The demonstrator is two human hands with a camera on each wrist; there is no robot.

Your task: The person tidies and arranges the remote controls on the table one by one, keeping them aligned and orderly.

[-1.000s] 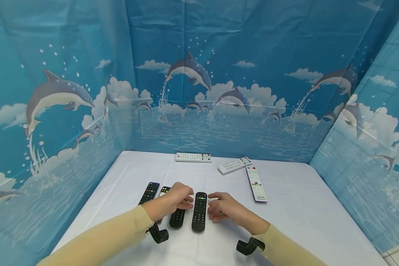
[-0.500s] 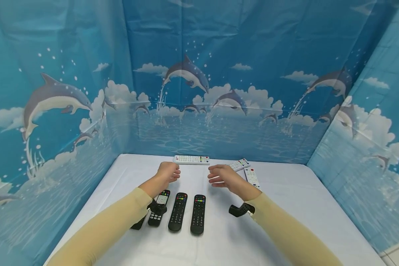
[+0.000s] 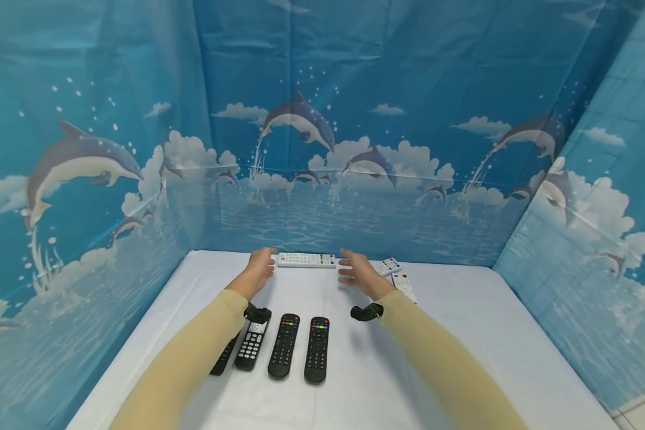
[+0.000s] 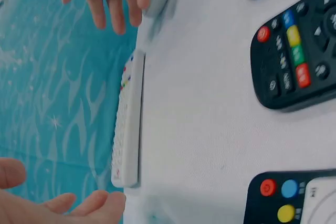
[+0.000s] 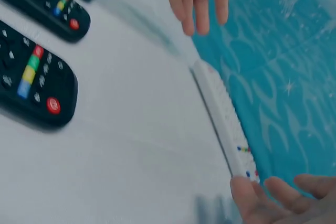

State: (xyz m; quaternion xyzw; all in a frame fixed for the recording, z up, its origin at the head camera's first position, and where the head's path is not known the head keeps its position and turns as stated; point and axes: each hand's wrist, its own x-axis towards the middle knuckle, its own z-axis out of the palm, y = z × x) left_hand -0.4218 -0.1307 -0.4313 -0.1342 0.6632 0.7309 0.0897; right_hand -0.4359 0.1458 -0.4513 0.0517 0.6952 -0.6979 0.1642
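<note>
A white remote control [image 3: 306,260] lies crosswise at the far edge of the table, with colored buttons toward its right end. My left hand [image 3: 258,269] is at its left end, fingers extended and holding nothing. At the opposite end, my right hand [image 3: 358,272] has its fingers apart and slightly bent, also with nothing in it. In the left wrist view the same white remote [image 4: 127,124] shows between both hands. From the right wrist, fingertips [image 5: 244,190] appear right by the end of the remote [image 5: 223,114].
Two more white remotes [image 3: 388,266] lie behind and right of my right hand, partly covered by it. Several black remotes [image 3: 316,351] stand in a row nearer me, the leftmost partly under my left sleeve. A blue dolphin curtain [image 3: 312,209] rises behind the white-covered table [image 3: 387,370].
Both hands have moved away from the black remotes, forward to either end of the far white remote. The black remotes at the front are now uncovered except at the left.
</note>
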